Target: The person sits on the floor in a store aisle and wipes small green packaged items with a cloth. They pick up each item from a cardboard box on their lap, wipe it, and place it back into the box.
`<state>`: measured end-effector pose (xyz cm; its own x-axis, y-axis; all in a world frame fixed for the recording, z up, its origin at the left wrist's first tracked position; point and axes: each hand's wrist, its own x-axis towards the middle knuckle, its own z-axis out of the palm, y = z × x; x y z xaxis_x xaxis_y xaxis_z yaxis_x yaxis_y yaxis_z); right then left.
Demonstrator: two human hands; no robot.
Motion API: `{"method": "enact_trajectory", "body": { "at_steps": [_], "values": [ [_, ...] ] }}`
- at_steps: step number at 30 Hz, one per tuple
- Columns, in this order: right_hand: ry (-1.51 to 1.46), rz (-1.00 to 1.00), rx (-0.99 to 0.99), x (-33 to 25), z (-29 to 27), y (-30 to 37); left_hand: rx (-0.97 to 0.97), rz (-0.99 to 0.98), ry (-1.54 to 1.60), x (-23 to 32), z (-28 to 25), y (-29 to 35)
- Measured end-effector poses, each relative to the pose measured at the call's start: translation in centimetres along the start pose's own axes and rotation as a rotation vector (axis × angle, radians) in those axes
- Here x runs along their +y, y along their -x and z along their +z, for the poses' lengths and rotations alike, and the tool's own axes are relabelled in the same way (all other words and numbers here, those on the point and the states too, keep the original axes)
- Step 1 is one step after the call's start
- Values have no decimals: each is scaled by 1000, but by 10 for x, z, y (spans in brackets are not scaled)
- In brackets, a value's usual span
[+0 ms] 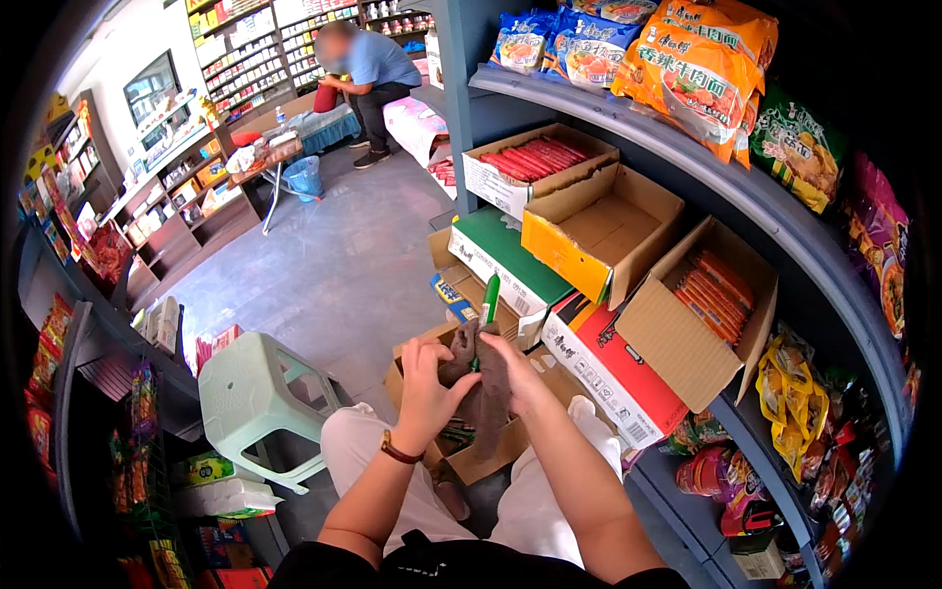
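Between my two hands is a grey-brown cloth (491, 398), wrapped around the lower part of a slim green-wrapped stick (492, 297) that looks like a packaged sausage. Its green and white upper end sticks up out of the cloth. My left hand (428, 381) pinches the cloth from the left, thumb toward the stick. From the right, my right hand (517, 375) grips the cloth, its fingers partly hidden behind. Below them, between my knees, stands an open cardboard box (491, 461) with several green-wrapped sticks in it, partly covered by my hands and the cloth.
On the right shelf are an open box of red sausages (481, 182), an open yellow carton (564, 257), a carton of orange-red sausages (677, 339) and noodle packs (687, 74). A pale green stool (257, 383) stands left. Another person (368, 74) sits at the back.
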<state>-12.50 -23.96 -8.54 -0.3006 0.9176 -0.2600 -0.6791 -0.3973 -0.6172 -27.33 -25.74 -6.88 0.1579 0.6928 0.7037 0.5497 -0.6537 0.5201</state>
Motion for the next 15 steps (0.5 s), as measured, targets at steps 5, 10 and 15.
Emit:
{"method": "enact_trajectory", "body": {
  "at_steps": [5, 10, 15],
  "values": [
    [487, -118, -24, 4, 6, 3, -32, -354, 651, -13, -7, -12],
    [683, -108, -209, 16, 11, 2, -248, -603, 861, -15, -8, -14],
    [909, -153, -312, 15, 8, -1, 131, -678, 1083, -28, -14, -12]
  ]
}}
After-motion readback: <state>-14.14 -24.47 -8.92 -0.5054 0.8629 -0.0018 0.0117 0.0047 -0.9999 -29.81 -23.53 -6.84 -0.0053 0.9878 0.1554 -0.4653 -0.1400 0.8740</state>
